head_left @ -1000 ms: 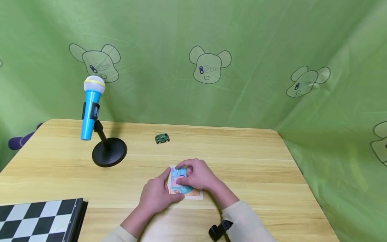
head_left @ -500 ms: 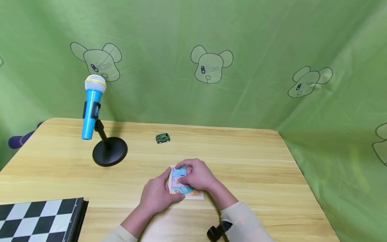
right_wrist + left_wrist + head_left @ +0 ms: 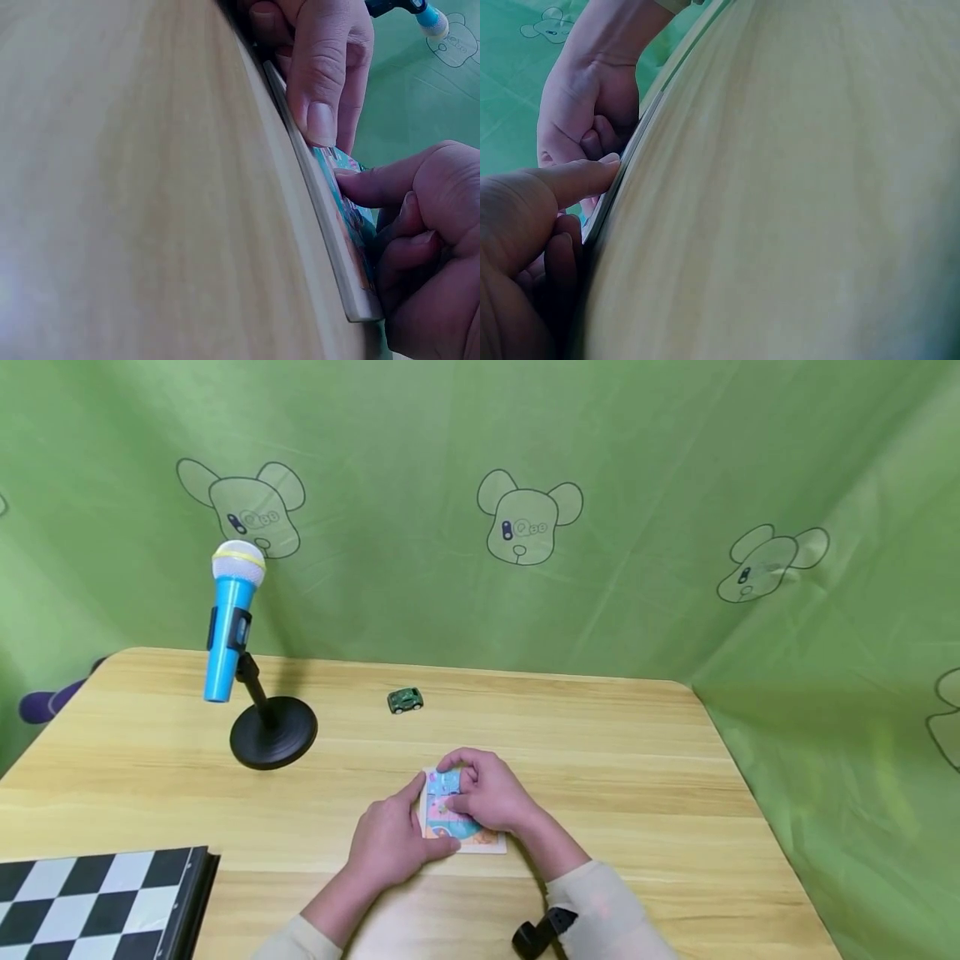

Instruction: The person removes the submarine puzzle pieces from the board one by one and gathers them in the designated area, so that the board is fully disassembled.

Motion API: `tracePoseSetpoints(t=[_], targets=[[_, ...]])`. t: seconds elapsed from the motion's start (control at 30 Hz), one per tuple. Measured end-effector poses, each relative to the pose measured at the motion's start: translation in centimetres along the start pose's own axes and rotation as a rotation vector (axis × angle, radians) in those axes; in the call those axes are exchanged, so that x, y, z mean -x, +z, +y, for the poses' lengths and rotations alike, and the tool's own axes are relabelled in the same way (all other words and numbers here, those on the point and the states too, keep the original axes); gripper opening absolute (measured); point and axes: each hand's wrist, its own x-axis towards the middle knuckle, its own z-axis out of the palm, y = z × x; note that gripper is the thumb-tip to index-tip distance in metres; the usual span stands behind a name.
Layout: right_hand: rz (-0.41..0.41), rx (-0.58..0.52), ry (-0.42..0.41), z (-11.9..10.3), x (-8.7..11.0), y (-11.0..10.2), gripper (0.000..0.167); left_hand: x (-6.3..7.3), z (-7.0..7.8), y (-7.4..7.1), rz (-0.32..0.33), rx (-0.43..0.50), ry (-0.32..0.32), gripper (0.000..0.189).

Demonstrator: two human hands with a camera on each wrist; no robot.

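A small flat picture puzzle (image 3: 442,829) with a pale frame lies on the table between the hands. Blue, pink and orange show on its face, crossed by thin seams like those of tiles. My left hand (image 3: 387,842) holds the frame, its thumb along the near edge and a finger along the left side. From the right, my right hand (image 3: 493,793) reaches over the face, with the index finger bent at the far edge and the thumb pressing the picture. Its other fingers curl under and hide the puzzle's right part. The right wrist view shows the frame edge (image 3: 330,232) side-on.
A blue toy microphone (image 3: 228,635) stands on a black round-based stand (image 3: 273,735) at the back left. A small green toy car (image 3: 405,700) sits beyond the hands. A black-and-white checkered board (image 3: 97,902) lies front left. A green curtain (image 3: 637,568) hangs behind the table (image 3: 600,735).
The right thumb has slid slightly to the right over the puzzle's face, and seams in the picture show more clearly. The left hand keeps its hold. The head view has shifted a little.
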Motion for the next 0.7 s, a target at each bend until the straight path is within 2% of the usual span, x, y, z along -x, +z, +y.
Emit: tracePoseSetpoints(t=[0.1, 0.27, 0.33, 0.47, 0.7], targets=[[0.003, -0.017, -0.005, 0.0, 0.0, 0.06, 0.035, -0.03, -0.01, -0.08, 0.003, -0.009, 0.008, 0.103], [0.002, -0.025, 0.011, 0.05, -0.03, 0.13, 0.025, -0.04, -0.05, -0.11, 0.009, -0.005, 0.012, 0.102], [0.007, -0.015, 0.017, 0.04, -0.01, 0.1, 0.025, -0.03, -0.04, -0.11, 0.006, 0.0, 0.01, 0.102], [0.022, 0.023, 0.024, -0.14, 0.13, -0.05, 0.036, 0.01, 0.0, -0.11, 0.001, 0.004, 0.012, 0.102], [0.02, 0.048, 0.039, -0.2, 0.21, -0.09, 0.032, 0.03, -0.06, -0.02, 0.0, 0.009, 0.007, 0.102]])
